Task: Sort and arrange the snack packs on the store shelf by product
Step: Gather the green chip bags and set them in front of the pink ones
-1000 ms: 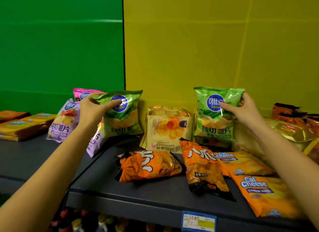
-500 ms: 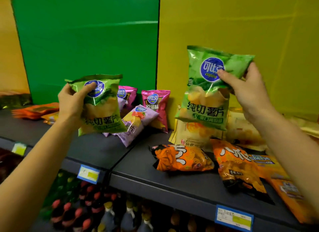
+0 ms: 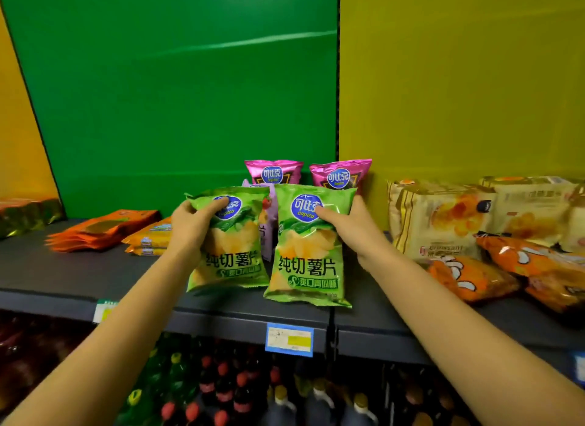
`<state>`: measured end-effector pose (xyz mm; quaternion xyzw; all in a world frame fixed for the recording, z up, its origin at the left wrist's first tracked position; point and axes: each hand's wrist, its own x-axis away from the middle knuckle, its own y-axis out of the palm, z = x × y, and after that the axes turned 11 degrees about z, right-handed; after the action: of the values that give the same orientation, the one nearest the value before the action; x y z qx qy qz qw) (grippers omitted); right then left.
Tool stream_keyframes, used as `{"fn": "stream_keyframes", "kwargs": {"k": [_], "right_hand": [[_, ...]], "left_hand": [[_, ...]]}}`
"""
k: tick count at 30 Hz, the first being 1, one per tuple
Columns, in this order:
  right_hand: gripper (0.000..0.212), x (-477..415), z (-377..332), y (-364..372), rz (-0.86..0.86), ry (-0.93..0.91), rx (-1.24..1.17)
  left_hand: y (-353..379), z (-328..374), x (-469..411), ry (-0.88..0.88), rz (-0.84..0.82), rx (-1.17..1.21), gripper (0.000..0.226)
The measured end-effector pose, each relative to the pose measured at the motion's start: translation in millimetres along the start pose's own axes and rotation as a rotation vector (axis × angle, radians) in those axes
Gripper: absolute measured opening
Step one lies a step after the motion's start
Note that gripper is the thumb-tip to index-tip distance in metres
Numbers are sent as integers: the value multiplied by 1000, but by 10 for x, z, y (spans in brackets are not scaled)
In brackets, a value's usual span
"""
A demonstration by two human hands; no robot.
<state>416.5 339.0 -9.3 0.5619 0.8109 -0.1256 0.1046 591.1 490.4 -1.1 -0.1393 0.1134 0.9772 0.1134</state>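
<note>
While green packs (image 3: 307,245) hide purple pack (image 3: 266,235), bottles blurred (image 3: 221,387)

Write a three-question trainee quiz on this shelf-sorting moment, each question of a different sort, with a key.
1. True or false: each hand grips a green chip bag near its top.
2. Which packs stand upright right behind the two green bags? A) orange packs B) pink chip bags C) croissant packs
3. Fill in: the croissant packs sit to the ___ of the green bags.

Key
1. True: the left hand holds the left green bag, the right hand the right green bag.
2. B: the pink chip bags.
3. Right: the croissant packs.
</note>
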Motion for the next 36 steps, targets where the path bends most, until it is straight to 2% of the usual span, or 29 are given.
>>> {"fn": "stream_keyframes", "kwargs": {"k": [3, 6, 11, 13, 14, 16, 19, 22, 23, 26, 28, 32, 35, 36], "right_hand": [[69, 120, 131, 208, 142, 2, -22], [72, 223, 198, 318, 229, -21, -11], [105, 374, 234, 352, 29, 11, 4], [104, 386, 271, 359, 6, 58, 29], [96, 368, 291, 360, 22, 79, 28], [84, 316, 330, 336, 79, 90, 33], [84, 223, 388, 267, 116, 94, -6], [84, 183, 432, 258, 60, 143, -115], [82, 173, 450, 276, 37, 161, -134], [70, 133, 485, 328, 5, 186, -133], [63, 88, 489, 342, 0, 183, -115], [67, -13, 500, 361, 24, 150, -70], [83, -69, 499, 398, 43, 98, -20], [82, -87, 502, 411, 53, 85, -18]], "left_hand": [[93, -174, -146, 57, 0, -63, 31], [108, -373, -191, 107, -89, -89, 58], [-46, -632, -267, 38, -344, -67, 100], [-115, -705, -344, 30, -390, -132, 118], [-135, -715, -379, 18, -391, -147, 119], [-142, -724, -453, 6, -367, -138, 98], [-124, -736, -542, -35, -410, -92, 79], [-94, -738, -575, -68, -501, -43, 63], [-83, -742, -585, -93, -534, -12, 63], [-63, -732, -617, -149, -634, 33, 89], [-56, -740, -647, -169, -687, 49, 95], [-13, -741, -648, -122, -759, 34, 84], [109, -805, -656, -113, -667, 26, 72], [142, -826, -649, -109, -634, 22, 69]]}}
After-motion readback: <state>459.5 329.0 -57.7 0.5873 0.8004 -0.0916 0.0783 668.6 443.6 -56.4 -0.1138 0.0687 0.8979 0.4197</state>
